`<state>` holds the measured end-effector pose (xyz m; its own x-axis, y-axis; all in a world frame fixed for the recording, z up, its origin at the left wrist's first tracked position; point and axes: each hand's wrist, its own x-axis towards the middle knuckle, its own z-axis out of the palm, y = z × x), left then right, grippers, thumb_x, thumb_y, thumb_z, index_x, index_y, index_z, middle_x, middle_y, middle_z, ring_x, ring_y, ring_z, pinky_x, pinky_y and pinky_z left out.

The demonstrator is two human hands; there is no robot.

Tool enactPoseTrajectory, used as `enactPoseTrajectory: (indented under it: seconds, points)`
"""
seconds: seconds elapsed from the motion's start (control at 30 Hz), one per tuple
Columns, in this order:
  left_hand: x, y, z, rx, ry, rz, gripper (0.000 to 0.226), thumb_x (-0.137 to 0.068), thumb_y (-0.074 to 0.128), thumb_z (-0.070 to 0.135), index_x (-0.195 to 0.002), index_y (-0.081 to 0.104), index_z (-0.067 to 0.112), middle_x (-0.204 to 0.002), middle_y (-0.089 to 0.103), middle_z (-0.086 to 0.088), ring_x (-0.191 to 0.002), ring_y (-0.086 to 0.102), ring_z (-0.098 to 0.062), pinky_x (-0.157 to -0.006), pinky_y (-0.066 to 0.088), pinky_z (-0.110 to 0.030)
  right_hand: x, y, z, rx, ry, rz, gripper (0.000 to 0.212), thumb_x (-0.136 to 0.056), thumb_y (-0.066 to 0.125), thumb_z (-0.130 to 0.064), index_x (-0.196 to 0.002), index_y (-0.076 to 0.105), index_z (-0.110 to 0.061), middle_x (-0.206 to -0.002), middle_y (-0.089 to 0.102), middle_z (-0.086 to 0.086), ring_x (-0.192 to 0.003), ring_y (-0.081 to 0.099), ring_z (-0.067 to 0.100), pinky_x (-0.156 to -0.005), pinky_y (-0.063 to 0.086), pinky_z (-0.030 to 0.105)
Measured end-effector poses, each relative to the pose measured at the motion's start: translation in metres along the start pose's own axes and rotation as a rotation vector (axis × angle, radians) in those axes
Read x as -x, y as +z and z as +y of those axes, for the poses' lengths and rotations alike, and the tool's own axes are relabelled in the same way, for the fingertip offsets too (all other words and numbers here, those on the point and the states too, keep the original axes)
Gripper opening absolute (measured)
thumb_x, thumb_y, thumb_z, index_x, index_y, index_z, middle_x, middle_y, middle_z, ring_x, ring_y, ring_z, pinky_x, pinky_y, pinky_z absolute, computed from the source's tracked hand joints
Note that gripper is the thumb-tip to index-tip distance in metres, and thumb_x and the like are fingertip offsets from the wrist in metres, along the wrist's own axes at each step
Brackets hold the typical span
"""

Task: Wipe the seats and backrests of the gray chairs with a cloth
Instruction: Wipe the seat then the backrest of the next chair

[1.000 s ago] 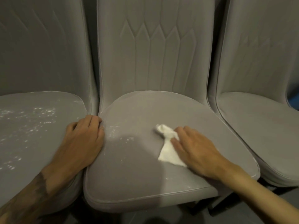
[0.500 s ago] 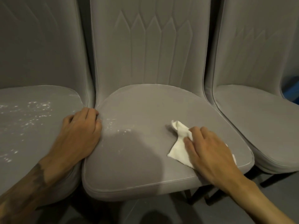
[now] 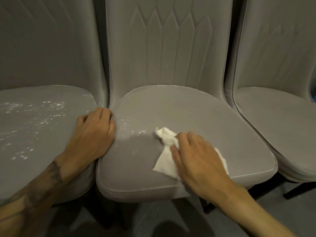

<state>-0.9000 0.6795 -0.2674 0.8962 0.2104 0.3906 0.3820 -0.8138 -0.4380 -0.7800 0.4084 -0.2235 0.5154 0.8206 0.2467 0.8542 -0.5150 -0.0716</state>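
— What has changed, seen from the head camera?

— My right hand (image 3: 200, 161) has drawn the crumpled white cloth (image 3: 165, 158) back leftward across the middle seat (image 3: 188, 108), the rounded gray upholstered cushion of the centre chair. Half a second ago the cloth sat nearer that seat's right front corner. A second ago it lay about where it is now, so I read this as a back-and-forth stroke. The cloth's bunched tip now lies just right of the white powdery specks (image 3: 126, 127) near the seat's left edge.

— And your fingers?

— The right ones lie close together on top of the cloth, pressing it to the seat rather than pinching it. My left hand (image 3: 93, 134) has not moved. Its fingers are bent together over the middle seat's left edge, bracing there, with the tips hidden.

— What does that mean for the job?

— I'd call this seat half done: it looks clean right of the cloth, but the specks remain. The gray stitched backrest (image 3: 171, 45) behind it shows no marks I can make out. The gray neighbouring seat to the left (image 3: 42, 120) is speckled all over, while the gray neighbouring seat to the right (image 3: 273, 120) looks clean.
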Motion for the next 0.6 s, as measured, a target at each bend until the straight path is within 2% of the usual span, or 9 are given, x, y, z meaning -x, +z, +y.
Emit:
enactPoseTrajectory:
  seconds: [0.07, 0.17, 0.27, 0.37, 0.43, 0.53, 0.6]
  points:
    - [-0.002, -0.001, -0.001, -0.001, -0.010, -0.010, 0.036, -0.100, 0.022, 0.002, -0.106, 0.057, 0.004, -0.119, 0.053, -0.020, -0.098, 0.053, -0.035, -0.073, 0.034, -0.046, -0.005, 0.008, -0.032, -0.031, -0.109, 0.034, 0.020, -0.104, 0.036, -0.039, -0.102, 0.048, -0.024, -0.099, 0.052, 0.001, -0.084, 0.050, 0.026, -0.074, 0.043, 0.041]
    - [-0.003, -0.001, -0.002, 0.015, -0.029, -0.004, 0.029, -0.099, 0.031, 0.003, -0.106, 0.059, 0.002, -0.117, 0.054, -0.021, -0.096, 0.054, -0.037, -0.071, 0.036, -0.047, -0.015, 0.010, -0.043, -0.081, -0.253, 0.010, 0.033, -0.104, 0.024, -0.047, -0.106, 0.049, -0.025, -0.099, 0.054, -0.001, -0.082, 0.051, 0.023, -0.074, 0.047, 0.041]
    - [-0.001, -0.006, -0.002, 0.077, -0.068, -0.053, 0.020, -0.101, 0.039, 0.003, -0.105, 0.059, 0.001, -0.114, 0.056, -0.020, -0.094, 0.054, -0.036, -0.072, 0.039, -0.049, -0.039, 0.010, -0.008, -0.103, -0.177, -0.071, 0.037, -0.104, 0.022, -0.051, -0.113, 0.045, -0.024, -0.107, 0.052, 0.002, -0.095, 0.052, 0.028, -0.083, 0.043, 0.044]
    - [-0.009, -0.013, -0.003, 0.343, -0.262, -0.087, 0.029, -0.106, 0.038, 0.020, -0.115, 0.060, 0.004, -0.115, 0.059, -0.014, -0.103, 0.056, -0.036, -0.088, 0.044, -0.052, -0.075, 0.016, 0.012, -0.048, -0.031, -0.077, 0.029, -0.106, 0.029, -0.042, -0.110, 0.044, -0.017, -0.111, 0.054, 0.008, -0.099, 0.052, 0.032, -0.083, 0.039, 0.041]
    - [-0.008, -0.016, -0.008, 0.482, -0.342, -0.080, 0.039, -0.104, 0.033, 0.033, -0.118, 0.059, 0.008, -0.116, 0.060, -0.010, -0.108, 0.057, -0.033, -0.094, 0.042, -0.051, -0.085, 0.024, -0.005, -0.078, -0.095, -0.064, 0.030, -0.106, 0.030, -0.041, -0.111, 0.045, -0.016, -0.111, 0.054, 0.009, -0.096, 0.051, 0.031, -0.082, 0.039, 0.042]
    - [0.009, -0.016, -0.017, 0.415, -0.263, 0.001, 0.018, -0.106, 0.047, 0.026, -0.113, 0.057, 0.012, -0.113, 0.059, -0.008, -0.102, 0.060, -0.032, -0.091, 0.046, -0.053, -0.080, 0.035, -0.022, -0.134, -0.300, -0.030, 0.033, -0.104, 0.026, -0.047, -0.108, 0.044, -0.020, -0.103, 0.052, 0.006, -0.088, 0.049, 0.030, -0.077, 0.040, 0.043]
    - [0.019, -0.015, -0.029, 0.369, -0.282, -0.029, 0.014, -0.104, 0.056, 0.021, -0.112, 0.056, 0.010, -0.112, 0.058, -0.011, -0.100, 0.058, -0.034, -0.087, 0.047, -0.056, -0.096, 0.036, -0.013, -0.160, -0.287, -0.083, 0.032, -0.105, 0.027, -0.047, -0.109, 0.043, -0.020, -0.105, 0.052, 0.008, -0.091, 0.051, 0.032, -0.078, 0.038, 0.041]
